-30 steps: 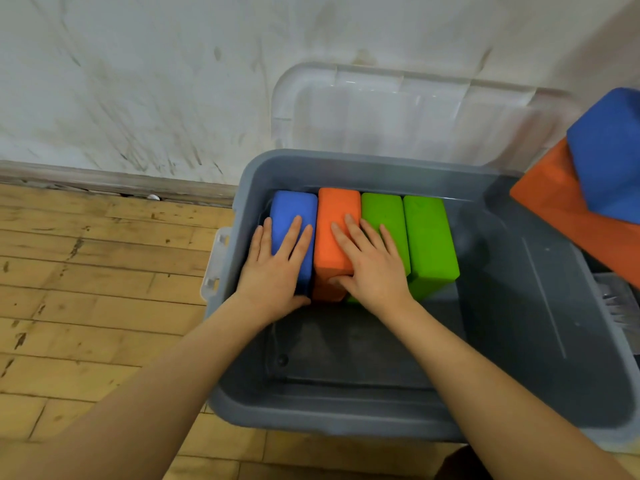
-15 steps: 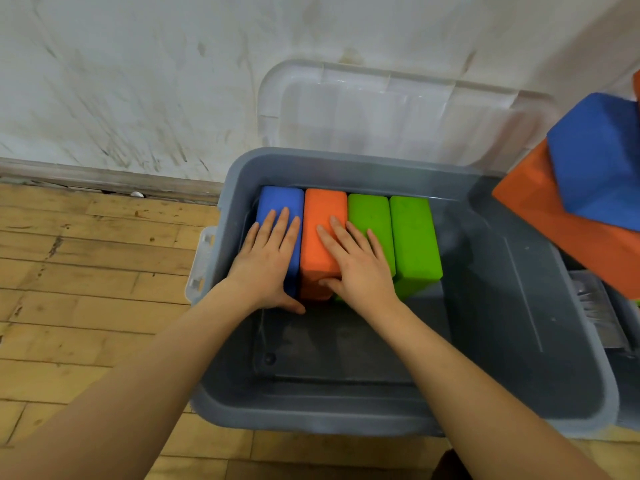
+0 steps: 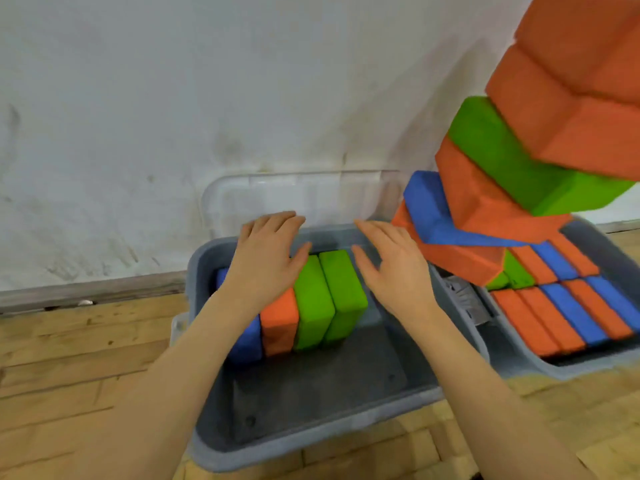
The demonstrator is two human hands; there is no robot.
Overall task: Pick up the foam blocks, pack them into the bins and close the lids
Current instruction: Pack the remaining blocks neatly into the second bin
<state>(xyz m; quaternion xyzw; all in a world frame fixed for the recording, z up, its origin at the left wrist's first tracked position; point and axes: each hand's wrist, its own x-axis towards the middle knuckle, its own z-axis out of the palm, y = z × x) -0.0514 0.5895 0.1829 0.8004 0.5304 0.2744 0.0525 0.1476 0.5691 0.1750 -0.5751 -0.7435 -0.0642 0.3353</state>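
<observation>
Both hands have lifted off the blocks since a moment ago. On the wooden floor [image 3: 69, 358] by the wall, the grey bin [image 3: 311, 441] holds blue [image 3: 247, 341], orange [image 3: 278, 323] and green foam blocks [image 3: 329, 299] upright at its far-left corner. Left hand [image 3: 266, 258] and right hand [image 3: 394, 268] hover above, fingers spread, holding nothing.

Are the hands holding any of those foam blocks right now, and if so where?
Nothing is held. The left hand and right hand are both open with straight fingers, above the row of blocks in the grey bin.
</observation>
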